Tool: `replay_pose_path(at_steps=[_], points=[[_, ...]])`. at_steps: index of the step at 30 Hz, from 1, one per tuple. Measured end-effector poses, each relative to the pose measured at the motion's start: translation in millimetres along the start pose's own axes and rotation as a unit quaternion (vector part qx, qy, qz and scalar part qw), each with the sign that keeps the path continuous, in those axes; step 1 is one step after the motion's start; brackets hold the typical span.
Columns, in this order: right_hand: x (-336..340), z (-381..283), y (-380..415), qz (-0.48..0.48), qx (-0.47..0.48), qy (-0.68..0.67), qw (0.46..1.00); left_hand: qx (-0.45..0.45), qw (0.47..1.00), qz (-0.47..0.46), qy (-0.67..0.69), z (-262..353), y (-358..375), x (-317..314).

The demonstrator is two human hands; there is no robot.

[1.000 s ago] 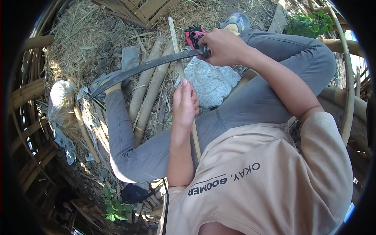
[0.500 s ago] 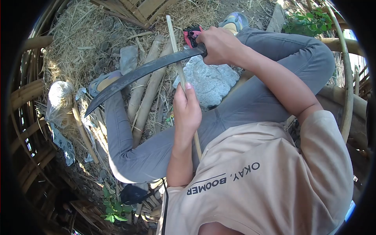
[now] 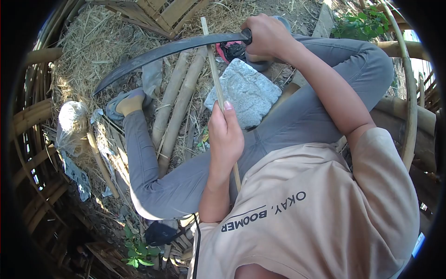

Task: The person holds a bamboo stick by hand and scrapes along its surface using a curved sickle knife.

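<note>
My left hand (image 3: pixel 226 135) is closed around a thin bamboo strip (image 3: pixel 214 72), thumb lying along it. The strip points away from me, its lower end reaching back to my shirt. Farther out, my right hand (image 3: pixel 265 37) grips the handle end of a long curved machete (image 3: pixel 172 46). Its dark blade stretches left and crosses the strip near the strip's far end. The handle itself is mostly hidden in my fist. Below the blade, between my legs, a pale grey rock (image 3: pixel 248 93) lies beside the strip.
Two bamboo poles (image 3: pixel 179 107) lie on the straw-strewn ground left of the rock. A pink and black item (image 3: pixel 227 50) sits behind it. At the far side stands a slatted wooden crate (image 3: pixel 172 16). A clear plastic bag (image 3: pixel 72 121) rests at the left, near the bamboo wall.
The machete has moved away from me along the strip, toward its far end, with my right hand. My left hand keeps its hold and has shifted only slightly.
</note>
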State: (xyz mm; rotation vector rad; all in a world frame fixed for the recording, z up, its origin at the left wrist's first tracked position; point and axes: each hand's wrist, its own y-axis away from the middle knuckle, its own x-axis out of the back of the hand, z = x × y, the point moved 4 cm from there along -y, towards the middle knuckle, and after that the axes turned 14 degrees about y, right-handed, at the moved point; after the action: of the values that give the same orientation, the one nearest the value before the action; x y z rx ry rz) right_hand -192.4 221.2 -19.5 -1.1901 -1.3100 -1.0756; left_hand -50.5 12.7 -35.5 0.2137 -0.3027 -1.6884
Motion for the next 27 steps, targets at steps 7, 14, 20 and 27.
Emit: replay_pose_path(at_steps=[7,14,20,27], points=[[3,30,-14,0.078,-0.029,-0.034,0.996,-0.002,0.995,-0.046,0.093,0,-9,0],[-6,-23,7,-0.013,0.111,0.030,0.993,0.001,1.000,0.011,0.028,-12,-10,5],[2,-26,9,0.009,0.063,-0.064,0.996,-0.030,0.998,0.023,-0.044,17,2,2],[2,-21,7,0.037,0.085,-0.013,0.996,-0.010,0.999,0.021,-0.036,17,1,0]])
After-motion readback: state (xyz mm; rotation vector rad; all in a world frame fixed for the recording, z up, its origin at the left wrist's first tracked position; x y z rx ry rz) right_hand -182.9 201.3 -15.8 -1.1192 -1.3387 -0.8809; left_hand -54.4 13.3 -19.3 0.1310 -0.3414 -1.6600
